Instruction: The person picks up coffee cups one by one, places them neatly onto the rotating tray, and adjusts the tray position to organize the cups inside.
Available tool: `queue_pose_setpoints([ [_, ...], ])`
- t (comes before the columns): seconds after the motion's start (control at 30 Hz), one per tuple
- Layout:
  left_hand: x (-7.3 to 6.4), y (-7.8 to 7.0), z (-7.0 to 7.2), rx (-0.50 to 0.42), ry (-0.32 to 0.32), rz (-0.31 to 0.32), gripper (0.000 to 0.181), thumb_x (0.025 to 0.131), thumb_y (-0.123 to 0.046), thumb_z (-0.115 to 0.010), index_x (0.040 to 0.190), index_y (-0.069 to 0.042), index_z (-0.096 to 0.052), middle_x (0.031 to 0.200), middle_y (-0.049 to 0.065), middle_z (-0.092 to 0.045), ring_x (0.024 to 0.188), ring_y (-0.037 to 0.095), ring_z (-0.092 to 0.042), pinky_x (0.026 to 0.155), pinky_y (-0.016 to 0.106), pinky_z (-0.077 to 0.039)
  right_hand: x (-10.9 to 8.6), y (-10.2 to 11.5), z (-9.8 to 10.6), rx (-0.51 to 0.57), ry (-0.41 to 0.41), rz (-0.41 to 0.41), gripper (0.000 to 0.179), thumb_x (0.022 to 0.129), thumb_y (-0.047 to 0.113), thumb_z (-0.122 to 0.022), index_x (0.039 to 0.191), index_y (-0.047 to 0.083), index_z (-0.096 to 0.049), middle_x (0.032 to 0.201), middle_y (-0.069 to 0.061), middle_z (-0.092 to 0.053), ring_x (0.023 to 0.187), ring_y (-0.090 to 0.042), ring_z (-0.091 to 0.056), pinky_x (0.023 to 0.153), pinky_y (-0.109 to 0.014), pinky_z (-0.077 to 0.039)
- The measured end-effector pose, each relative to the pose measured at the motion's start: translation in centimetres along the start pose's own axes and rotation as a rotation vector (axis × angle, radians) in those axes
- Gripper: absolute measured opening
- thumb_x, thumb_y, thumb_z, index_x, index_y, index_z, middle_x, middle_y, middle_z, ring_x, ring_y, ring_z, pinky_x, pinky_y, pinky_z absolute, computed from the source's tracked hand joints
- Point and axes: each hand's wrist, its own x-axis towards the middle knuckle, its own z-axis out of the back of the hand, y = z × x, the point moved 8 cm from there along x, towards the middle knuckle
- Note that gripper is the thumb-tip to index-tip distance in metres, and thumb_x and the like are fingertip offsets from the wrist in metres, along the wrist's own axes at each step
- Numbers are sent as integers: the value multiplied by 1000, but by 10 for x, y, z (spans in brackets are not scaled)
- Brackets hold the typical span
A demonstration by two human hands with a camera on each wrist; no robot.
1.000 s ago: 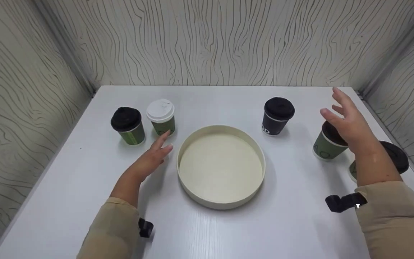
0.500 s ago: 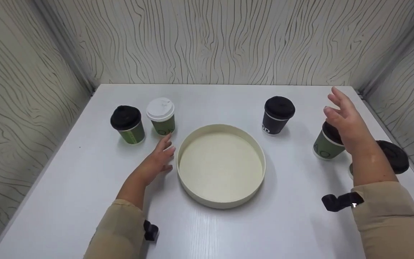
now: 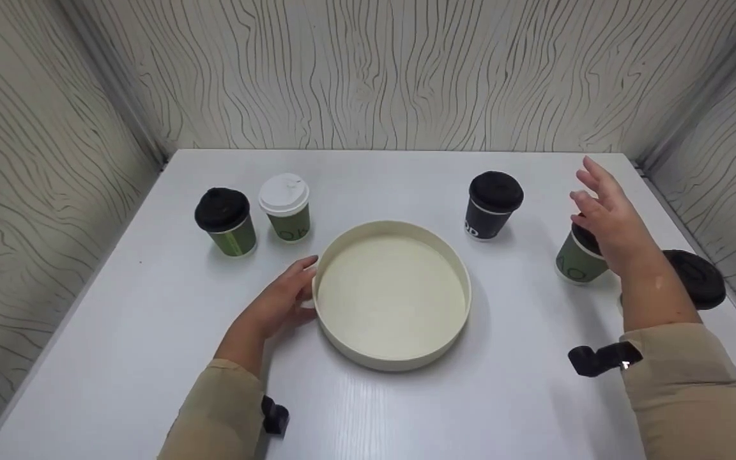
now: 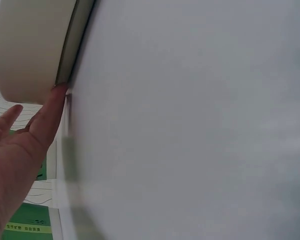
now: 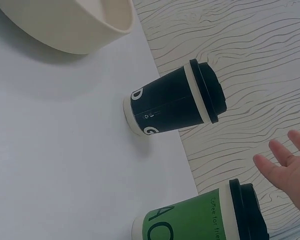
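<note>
My left hand [image 3: 282,300] is at the left side of a round cream tray [image 3: 393,363], thumb and fingers spread around its outer wall. In the left wrist view, one fingertip [image 4: 60,90] meets the tray's bottom edge [image 4: 65,60], close to the tabletop. Up in the air on the right, my right hand [image 3: 614,220] holds nothing, its fingers extended. Below it stands a green paper coffee cup [image 3: 577,260] with a black lid, partly covered by the hand. A dark coffee cup [image 5: 165,102] with a black lid stands between that hand and the tray.
Left of the tray are a green cup with a white lid [image 3: 288,207] and a green cup with a black lid [image 3: 227,220]. Another black-lidded cup [image 3: 697,278] is mostly hidden by my right forearm. Patterned panels [image 3: 368,76] enclose the white table [image 3: 381,415].
My left hand has moved right and down from near the white-lidded cup to the tray's left wall. The right hand has drifted slightly left. Tray and cups stay in place.
</note>
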Motion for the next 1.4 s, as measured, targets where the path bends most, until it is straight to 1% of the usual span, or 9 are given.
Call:
queue_pose_setpoints([
  [0.1, 0, 3, 0, -51, 18, 23, 53, 94, -43, -41, 142, -24, -26, 137, 12, -43, 121, 26, -47, 90, 48, -44, 0, 0, -1, 22, 5, 2, 64, 94, 39, -41, 146, 35, -4, 153, -3, -2, 137, -30, -13, 106, -54, -18],
  [0.17, -1, 5, 0, -73, 24, 35, 53, 94, -36, -46, 142, -23, -27, 138, 13, -40, 118, 27, -49, 89, 47, -45, 1, 0, -1, 34, 5, -1, 64, 94, 39, -41, 146, 35, -4, 153, -3, -1, 138, -30, -12, 106, -55, -16],
  [0.3, -1, 7, 2, -86, 37, 41, 59, 89, -17, -56, 141, -21, -29, 137, 13, -37, 114, 27, -50, 87, 44, -46, 1, -1, 1, 24, -4, -11, 64, 94, 41, -40, 146, 36, -2, 153, -2, 0, 138, -29, -11, 106, -55, -15],
  [0.4, 0, 9, 4, -69, 45, 39, 64, 86, -9, -60, 141, -21, -30, 138, 13, -35, 114, 27, -49, 87, 43, -47, 2, -2, 2, 16, -9, -15, 63, 94, 43, -38, 145, 36, -1, 153, -1, 1, 138, -28, -10, 106, -56, -14],
  [0.6, 3, 12, 6, -49, 39, 45, 66, 84, -8, -63, 141, -23, -31, 140, 12, -35, 115, 27, -49, 85, 43, -48, 3, -3, 1, 42, -7, -22, 64, 94, 44, -38, 145, 36, 0, 153, -1, 2, 138, -28, -9, 107, -55, -12],
  [0.8, 3, 12, 3, -60, 75, 18, 66, 86, -7, -60, 142, -21, -28, 139, 15, -35, 116, 29, -48, 87, 45, -47, 4, -4, 1, 115, -17, -24, 67, 93, 41, -43, 146, 34, -3, 153, -1, 1, 138, -28, -8, 107, -55, -9],
  [0.93, 2, 11, 2, -57, 92, 5, 66, 87, -7, -58, 142, -21, -26, 139, 16, -35, 116, 29, -48, 87, 45, -47, 6, -3, -1, 135, -16, -19, 66, 93, 41, -43, 146, 32, -5, 153, -2, -1, 138, -29, -9, 107, -55, -9],
  [1.13, 2, 11, 1, -47, 101, 33, 66, 88, -7, -57, 143, -24, -24, 140, 16, -32, 113, 29, -50, 85, 43, -48, 12, 0, -6, 233, -12, -16, 68, 92, 41, -45, 147, 31, -6, 152, -3, -2, 138, -29, -9, 108, -54, -7],
  [1.4, -1, 11, 0, -46, 98, 62, 69, 88, -8, -58, 143, -28, -23, 141, 14, -31, 110, 28, -52, 84, 44, -48, 22, -2, -24, 337, -24, 15, 70, 91, 37, -49, 147, 26, -9, 152, -7, -4, 138, -30, -8, 109, -51, -5],
])
